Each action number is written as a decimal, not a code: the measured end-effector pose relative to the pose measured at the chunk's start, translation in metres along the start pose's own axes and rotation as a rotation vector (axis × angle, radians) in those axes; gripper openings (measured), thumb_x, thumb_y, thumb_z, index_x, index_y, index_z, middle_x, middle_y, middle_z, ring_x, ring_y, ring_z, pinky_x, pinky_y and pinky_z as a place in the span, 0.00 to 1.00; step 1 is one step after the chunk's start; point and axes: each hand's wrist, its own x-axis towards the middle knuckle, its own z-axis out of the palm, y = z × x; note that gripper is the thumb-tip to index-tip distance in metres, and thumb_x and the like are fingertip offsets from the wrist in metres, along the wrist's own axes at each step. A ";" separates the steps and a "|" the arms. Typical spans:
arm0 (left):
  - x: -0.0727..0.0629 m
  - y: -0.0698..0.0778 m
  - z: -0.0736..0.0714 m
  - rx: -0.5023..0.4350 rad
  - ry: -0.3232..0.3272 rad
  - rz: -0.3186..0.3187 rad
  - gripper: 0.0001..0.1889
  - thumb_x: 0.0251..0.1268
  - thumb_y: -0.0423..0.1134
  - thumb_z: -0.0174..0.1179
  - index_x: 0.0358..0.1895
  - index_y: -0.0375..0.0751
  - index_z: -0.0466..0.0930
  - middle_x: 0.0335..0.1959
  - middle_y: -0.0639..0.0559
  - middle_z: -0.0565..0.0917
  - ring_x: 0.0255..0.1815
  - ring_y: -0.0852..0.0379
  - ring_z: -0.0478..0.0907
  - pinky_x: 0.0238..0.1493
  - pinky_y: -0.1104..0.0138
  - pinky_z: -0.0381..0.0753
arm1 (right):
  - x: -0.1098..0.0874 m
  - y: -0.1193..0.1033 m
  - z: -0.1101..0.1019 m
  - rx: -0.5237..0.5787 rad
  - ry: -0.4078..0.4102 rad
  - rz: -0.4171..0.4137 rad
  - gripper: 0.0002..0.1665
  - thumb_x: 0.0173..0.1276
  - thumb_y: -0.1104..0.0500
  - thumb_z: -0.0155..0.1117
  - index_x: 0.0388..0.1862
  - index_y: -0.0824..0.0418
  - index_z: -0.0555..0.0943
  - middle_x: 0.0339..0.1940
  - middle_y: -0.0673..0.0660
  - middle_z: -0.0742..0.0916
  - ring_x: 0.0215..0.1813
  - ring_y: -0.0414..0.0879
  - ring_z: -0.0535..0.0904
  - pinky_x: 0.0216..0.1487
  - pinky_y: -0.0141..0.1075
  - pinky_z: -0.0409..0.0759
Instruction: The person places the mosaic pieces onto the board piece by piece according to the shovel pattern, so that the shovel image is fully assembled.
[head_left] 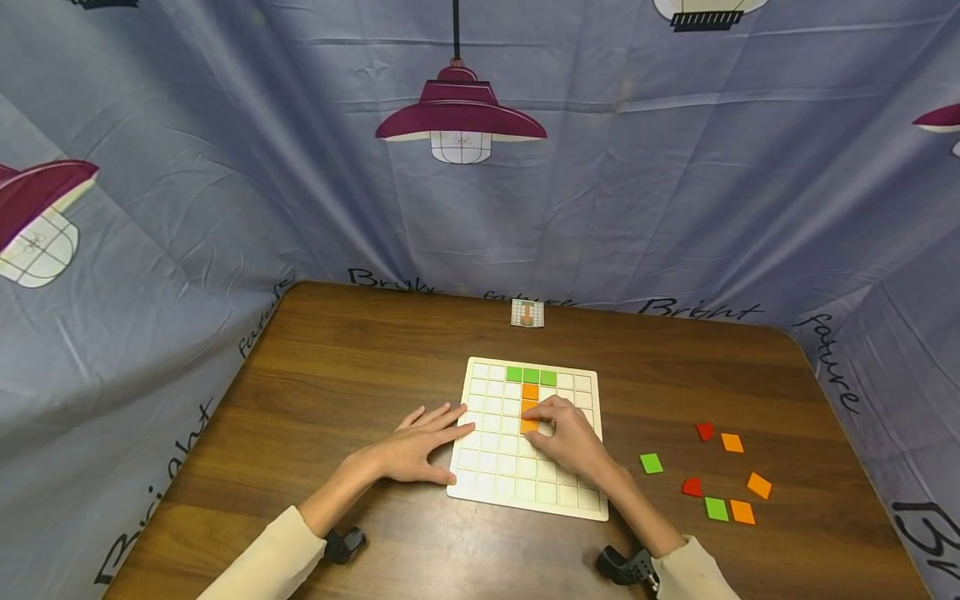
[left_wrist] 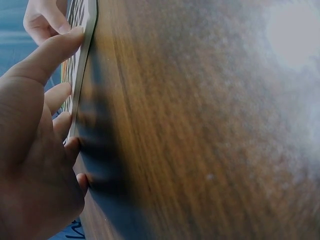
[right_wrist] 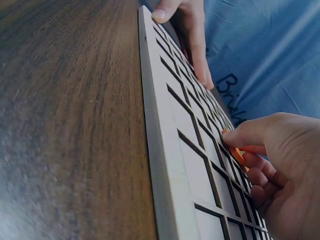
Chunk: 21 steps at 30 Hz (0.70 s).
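A cream grid board (head_left: 487, 467) lies on the table, its cells marked by raised lines. Three green square tiles (head_left: 531, 376) form a row near its far edge, and orange tiles (head_left: 530, 391) run in a column down from the middle one. My right hand (head_left: 568, 437) pinches an orange tile (right_wrist: 237, 155) between thumb and forefinger at the near end of that column. Those fingers partly cover the column. My left hand (head_left: 408, 448) is spread flat at the board's left edge, thumb and fingertips along the rim.
Right of the board lie loose tiles: several orange squares (head_left: 742, 512), two green squares (head_left: 651, 463) and two red pieces (head_left: 692, 487). A small printed card (head_left: 527, 313) with a grid pattern lies at the table's back edge. A blue-grey curtain (head_left: 600, 208) hangs behind.
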 end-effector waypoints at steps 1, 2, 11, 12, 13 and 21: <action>0.000 0.000 0.000 -0.001 0.000 -0.001 0.43 0.64 0.58 0.64 0.79 0.52 0.58 0.82 0.51 0.47 0.81 0.47 0.39 0.74 0.42 0.35 | 0.000 0.000 0.000 0.003 -0.002 0.001 0.15 0.57 0.63 0.77 0.45 0.59 0.89 0.40 0.46 0.84 0.47 0.45 0.78 0.50 0.44 0.78; 0.000 0.000 0.000 0.000 0.000 -0.002 0.43 0.64 0.58 0.64 0.79 0.52 0.58 0.82 0.51 0.47 0.81 0.47 0.39 0.74 0.42 0.35 | 0.000 0.000 0.000 0.005 -0.004 0.002 0.15 0.57 0.63 0.77 0.45 0.59 0.89 0.40 0.46 0.84 0.47 0.44 0.78 0.50 0.44 0.78; 0.000 0.000 -0.001 -0.009 0.001 -0.002 0.43 0.64 0.58 0.64 0.79 0.51 0.58 0.82 0.51 0.48 0.81 0.46 0.40 0.74 0.42 0.35 | -0.001 0.000 0.000 0.008 -0.012 0.013 0.15 0.57 0.63 0.77 0.45 0.57 0.89 0.41 0.45 0.83 0.48 0.45 0.77 0.51 0.45 0.77; 0.000 0.000 -0.001 -0.010 0.001 -0.002 0.43 0.64 0.58 0.64 0.79 0.52 0.58 0.82 0.51 0.48 0.81 0.46 0.39 0.74 0.42 0.35 | -0.001 0.000 0.000 0.011 -0.011 0.014 0.15 0.57 0.63 0.77 0.45 0.57 0.89 0.41 0.45 0.83 0.48 0.45 0.77 0.51 0.45 0.77; 0.000 0.000 -0.001 -0.011 0.000 -0.002 0.43 0.64 0.58 0.64 0.79 0.52 0.58 0.82 0.51 0.48 0.81 0.46 0.39 0.74 0.42 0.35 | -0.001 0.000 0.000 0.014 -0.011 0.014 0.15 0.57 0.63 0.77 0.45 0.56 0.89 0.41 0.45 0.83 0.48 0.45 0.77 0.51 0.45 0.77; 0.000 0.000 0.000 -0.011 0.004 0.006 0.43 0.64 0.58 0.64 0.79 0.51 0.58 0.82 0.51 0.48 0.81 0.46 0.39 0.74 0.42 0.35 | -0.001 0.000 -0.002 0.025 -0.015 -0.002 0.15 0.58 0.63 0.77 0.45 0.57 0.89 0.41 0.45 0.83 0.48 0.45 0.78 0.51 0.45 0.77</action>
